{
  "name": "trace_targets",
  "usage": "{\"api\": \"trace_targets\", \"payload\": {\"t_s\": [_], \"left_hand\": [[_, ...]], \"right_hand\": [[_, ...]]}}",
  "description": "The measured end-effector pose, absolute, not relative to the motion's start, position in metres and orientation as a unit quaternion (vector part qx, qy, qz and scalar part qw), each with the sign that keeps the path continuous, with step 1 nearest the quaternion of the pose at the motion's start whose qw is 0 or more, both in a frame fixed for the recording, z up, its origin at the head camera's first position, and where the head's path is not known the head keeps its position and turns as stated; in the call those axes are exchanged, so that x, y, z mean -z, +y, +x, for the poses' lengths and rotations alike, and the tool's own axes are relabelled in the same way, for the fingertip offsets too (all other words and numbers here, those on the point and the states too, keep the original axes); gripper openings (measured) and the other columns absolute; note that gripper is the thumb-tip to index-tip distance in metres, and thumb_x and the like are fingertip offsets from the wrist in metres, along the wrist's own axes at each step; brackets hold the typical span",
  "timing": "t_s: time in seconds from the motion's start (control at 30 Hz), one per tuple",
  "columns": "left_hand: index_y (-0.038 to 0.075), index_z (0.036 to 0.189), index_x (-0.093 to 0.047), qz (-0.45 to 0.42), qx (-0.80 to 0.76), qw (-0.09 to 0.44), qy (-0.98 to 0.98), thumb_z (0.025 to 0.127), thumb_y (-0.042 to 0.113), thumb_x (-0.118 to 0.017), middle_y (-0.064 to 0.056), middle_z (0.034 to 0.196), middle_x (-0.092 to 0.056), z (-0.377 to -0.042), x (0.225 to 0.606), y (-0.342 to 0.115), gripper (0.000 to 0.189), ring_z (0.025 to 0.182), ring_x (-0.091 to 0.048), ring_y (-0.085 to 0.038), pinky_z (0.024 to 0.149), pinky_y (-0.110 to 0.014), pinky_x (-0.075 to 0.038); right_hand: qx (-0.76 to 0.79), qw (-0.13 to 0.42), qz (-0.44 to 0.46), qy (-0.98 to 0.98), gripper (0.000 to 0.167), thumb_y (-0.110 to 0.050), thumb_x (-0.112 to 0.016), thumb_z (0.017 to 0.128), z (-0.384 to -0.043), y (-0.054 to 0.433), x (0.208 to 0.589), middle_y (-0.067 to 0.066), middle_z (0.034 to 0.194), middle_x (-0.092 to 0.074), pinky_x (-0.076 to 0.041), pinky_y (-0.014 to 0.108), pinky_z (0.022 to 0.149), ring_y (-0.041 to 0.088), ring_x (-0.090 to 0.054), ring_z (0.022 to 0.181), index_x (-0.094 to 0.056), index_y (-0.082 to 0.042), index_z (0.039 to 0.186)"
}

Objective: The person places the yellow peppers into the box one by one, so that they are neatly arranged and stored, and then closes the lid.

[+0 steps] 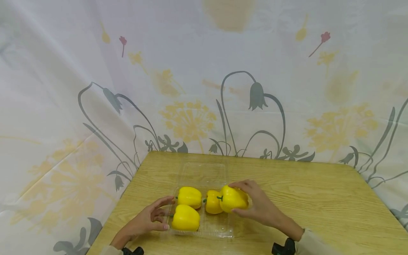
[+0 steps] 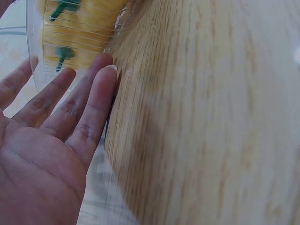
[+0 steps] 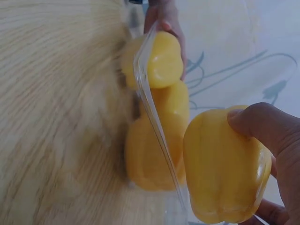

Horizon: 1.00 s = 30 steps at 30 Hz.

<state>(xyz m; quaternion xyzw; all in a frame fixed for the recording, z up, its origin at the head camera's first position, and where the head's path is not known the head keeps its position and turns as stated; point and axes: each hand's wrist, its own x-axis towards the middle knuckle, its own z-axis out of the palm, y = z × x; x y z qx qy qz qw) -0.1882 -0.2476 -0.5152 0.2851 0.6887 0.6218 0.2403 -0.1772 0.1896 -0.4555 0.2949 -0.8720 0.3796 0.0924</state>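
My right hand [image 1: 262, 206] grips a yellow bell pepper [image 1: 234, 199], thumb on one side and fingers on the other. It holds the pepper over the right side of a clear plastic clamshell box [image 1: 218, 233]. Inside the box lie three more yellow bell peppers: one at the back left [image 1: 189, 197], one at the front left [image 1: 186, 218], and one at the back right [image 1: 213, 202], partly hidden by the held pepper. Fairly straight fingers of my left hand [image 1: 146, 220] are at the box's left wall. In the left wrist view, green stems [image 2: 64, 52] show through that ribbed wall.
The box's clear lid [image 1: 204, 171] lies folded back toward the far edge of the wood-grain table [image 1: 302, 191]. Behind and at the sides hangs a pale cloth [image 1: 191, 63] printed with flowers. Dark straps [image 1: 283, 247] sit on the wrists.
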Motion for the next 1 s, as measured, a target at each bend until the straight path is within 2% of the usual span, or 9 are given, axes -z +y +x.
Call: {"api": "trace_targets", "payload": {"t_s": [0.3, 0.63, 1.0], "left_hand": [[0.005, 0.163, -0.022, 0.292, -0.618, 0.232, 0.692, 0.1, 0.0, -0.065, -0.033, 0.16, -0.023, -0.189, 0.515, -0.247, 0.077, 0.131, -0.057, -0.02, 0.093, -0.034, -0.054], [0.003, 0.163, -0.019, 0.306, -0.628, 0.24, 0.674, 0.1, -0.002, -0.063, -0.036, 0.161, -0.019, -0.189, 0.519, -0.248, 0.077, 0.132, -0.056, -0.018, 0.094, -0.035, -0.054], [0.005, 0.164, -0.02, 0.306, -0.621, 0.231, 0.684, 0.1, -0.001, -0.063, -0.034, 0.16, -0.022, -0.19, 0.517, -0.248, 0.078, 0.132, -0.057, -0.019, 0.093, -0.035, -0.054]], "right_hand": [[-0.377, 0.072, 0.321, -0.866, 0.063, -0.044, -0.083, 0.087, -0.172, 0.175, 0.455, -0.004, 0.13, -0.056, -0.056, 0.045, 0.09, 0.021, -0.053, 0.117, -0.058, -0.028, 0.143], [-0.371, 0.062, 0.352, -0.857, 0.061, -0.045, -0.082, 0.088, -0.165, 0.161, 0.462, -0.006, 0.131, -0.056, -0.055, 0.043, 0.091, 0.016, -0.054, 0.115, -0.058, -0.03, 0.142], [-0.366, 0.035, 0.356, -0.859, 0.059, -0.049, -0.081, 0.088, -0.166, 0.148, 0.468, -0.005, 0.129, -0.054, -0.054, 0.04, 0.09, 0.015, -0.052, 0.114, -0.06, -0.03, 0.14]]}}
